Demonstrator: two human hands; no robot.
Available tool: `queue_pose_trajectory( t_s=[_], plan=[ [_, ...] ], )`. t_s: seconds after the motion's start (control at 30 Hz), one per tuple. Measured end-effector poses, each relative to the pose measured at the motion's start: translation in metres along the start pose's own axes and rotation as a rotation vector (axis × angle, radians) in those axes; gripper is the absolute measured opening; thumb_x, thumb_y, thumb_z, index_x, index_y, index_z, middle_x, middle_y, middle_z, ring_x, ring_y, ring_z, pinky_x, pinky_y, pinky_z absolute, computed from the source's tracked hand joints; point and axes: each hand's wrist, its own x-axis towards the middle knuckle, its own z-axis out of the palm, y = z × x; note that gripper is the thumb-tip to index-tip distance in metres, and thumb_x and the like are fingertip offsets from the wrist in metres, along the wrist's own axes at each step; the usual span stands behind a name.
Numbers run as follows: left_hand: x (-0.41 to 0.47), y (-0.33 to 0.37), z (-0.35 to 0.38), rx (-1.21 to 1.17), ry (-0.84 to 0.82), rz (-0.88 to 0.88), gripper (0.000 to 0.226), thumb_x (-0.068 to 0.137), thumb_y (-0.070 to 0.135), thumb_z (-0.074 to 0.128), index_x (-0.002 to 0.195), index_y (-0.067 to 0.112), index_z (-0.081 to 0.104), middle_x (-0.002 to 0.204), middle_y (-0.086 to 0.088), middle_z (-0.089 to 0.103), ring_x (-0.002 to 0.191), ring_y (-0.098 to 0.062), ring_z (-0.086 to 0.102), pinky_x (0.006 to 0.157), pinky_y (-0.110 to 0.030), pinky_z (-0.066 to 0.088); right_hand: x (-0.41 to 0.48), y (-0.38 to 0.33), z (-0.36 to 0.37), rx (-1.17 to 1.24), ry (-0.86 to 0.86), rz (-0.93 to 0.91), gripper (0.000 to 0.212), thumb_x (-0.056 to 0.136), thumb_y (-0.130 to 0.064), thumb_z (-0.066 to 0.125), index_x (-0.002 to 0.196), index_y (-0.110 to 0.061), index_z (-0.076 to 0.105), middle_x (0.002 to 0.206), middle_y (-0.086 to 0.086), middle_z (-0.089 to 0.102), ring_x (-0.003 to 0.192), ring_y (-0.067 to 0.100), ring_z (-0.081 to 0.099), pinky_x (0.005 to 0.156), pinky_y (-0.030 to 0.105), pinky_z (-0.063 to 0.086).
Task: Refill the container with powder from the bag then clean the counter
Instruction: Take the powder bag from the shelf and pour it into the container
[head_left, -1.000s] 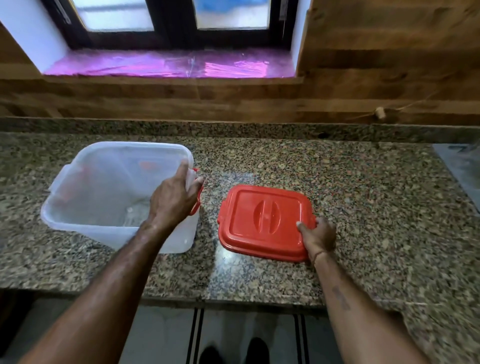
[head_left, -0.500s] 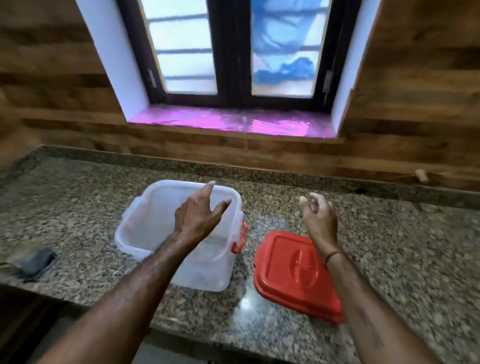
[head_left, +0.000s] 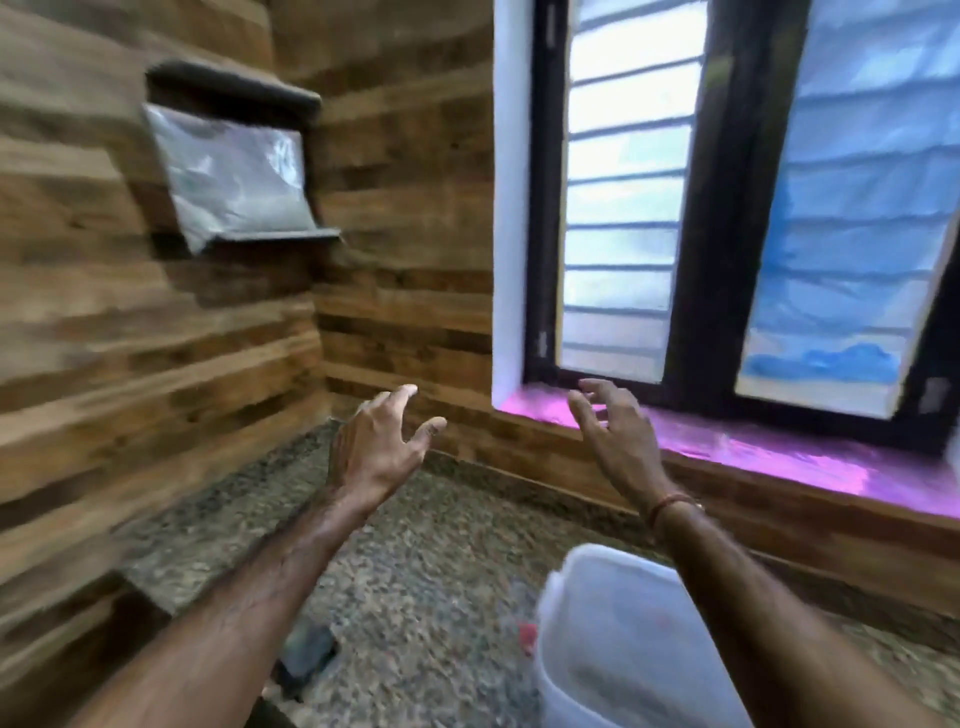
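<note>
Your left hand (head_left: 379, 452) and right hand (head_left: 615, 441) are raised above the bench (head_left: 441, 571), fingers spread, holding nothing, the container (head_left: 623, 649) below your right forearm.

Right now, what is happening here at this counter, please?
A person stands at a granite counter with both hands raised and empty: the left hand and the right hand are open and touch nothing. The clear container sits open on the counter below the right arm, with no lid on it. A silvery bag rests on a small shelf on the wooden wall, up and to the left. The hands seem to be heading toward it, so the refill has not begun.
</note>
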Motion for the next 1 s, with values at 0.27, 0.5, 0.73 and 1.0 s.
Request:
queue_pose_trajectory(
  t_s=[0.27,0.5,0.73,1.0],
  plan=[
    [0.112,-0.132,-0.112,0.052,0.188,-0.087,0.065,0.086,0.067,0.061,0.138,0.028,0.057,0.133,0.002,0.067,0.122,-0.024,0.063,0.095,-0.039,0.053,0.102,-0.145,0.132,0.047,-0.022,-0.161,0.041,0.095,-0.058,0.053,0.126,-0.033,0.064,0.114,-0.005,0.064,0.099,0.017,0.067,0.09,0.039,0.055],
    [0.221,-0.212,-0.169,0.146,0.295,-0.087,0.065,0.089,0.067,0.057,0.142,0.031,0.052,0.139,0.006,0.062,0.124,-0.02,0.061,0.093,-0.038,0.053,0.22,-0.234,0.226,0.072,-0.019,-0.312,0.041,0.094,-0.061,0.052,0.126,-0.038,0.06,0.117,-0.011,0.063,0.105,0.014,0.065,0.094,0.04,0.054],
    [0.334,-0.277,-0.204,0.258,0.364,-0.064,0.066,0.089,0.066,0.058,0.143,0.029,0.051,0.141,0.005,0.061,0.124,-0.02,0.06,0.092,-0.035,0.052,0.336,-0.318,0.306,0.158,-0.12,-0.423,0.047,0.09,-0.062,0.053,0.122,-0.03,0.065,0.116,-0.005,0.069,0.104,0.014,0.066,0.093,0.044,0.057],
    [0.482,-0.319,-0.225,0.37,0.458,0.041,0.07,0.09,0.064,0.06,0.147,0.025,0.047,0.149,-0.002,0.052,0.134,-0.024,0.049,0.103,-0.04,0.045,0.453,-0.393,0.378,0.123,-0.156,-0.493,0.036,0.096,-0.035,0.067,0.124,-0.012,0.065,0.117,0.008,0.068,0.107,0.025,0.064,0.097,0.048,0.055]
  ],
)
